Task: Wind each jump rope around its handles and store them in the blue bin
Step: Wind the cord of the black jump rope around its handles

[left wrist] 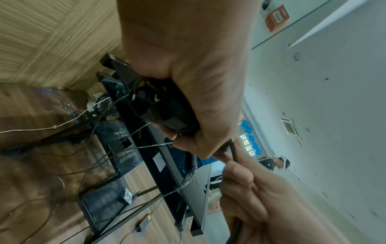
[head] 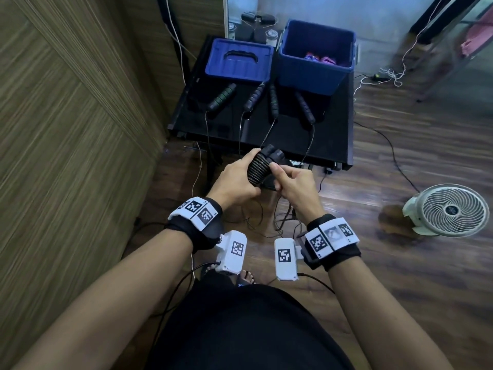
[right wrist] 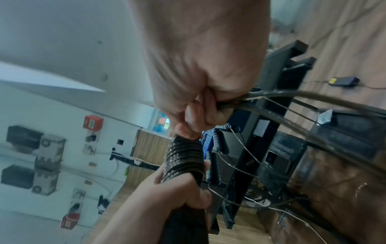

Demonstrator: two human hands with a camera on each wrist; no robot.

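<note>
- Head view: both forearms reach forward, hands meeting in front of the black table [head: 333, 134]. Left hand [head: 234, 180] is wrapped around a pair of black handles with rope coiled tight round them, the wound jump rope [head: 258, 166]; thumb lies along the top of the coil, fingers curl under.
- Right hand [head: 296, 184] is closed in a loose fist just right of the coil, thumb tip against the coil's edge, pinching the free rope.
- Four loose handles [head: 272, 101] lie in a row on the table, their cables hanging over the near edge. Behind them stands the blue bin [head: 314, 73], open, with pink and purple items inside. The blue lid [head: 240, 61] lies flat to its left.
- A white fan [head: 450, 209] sits on the wood floor at right.
- Left wrist view: left hand [left wrist: 188, 57] is seen from behind, fingers clenched round the dark handle bundle [left wrist: 167, 109]. Right hand [left wrist: 250, 198] sits below, blurred, fingers folded. Thin cables trail toward the floor.
- Right wrist view: right hand [right wrist: 200, 66] grips several rope strands [right wrist: 292, 97], which run out to the right. Its thumb presses on the top of the coiled rope [right wrist: 183, 161]. Left hand [right wrist: 167, 194] holds the coil from below, fingers wrapped round.
</note>
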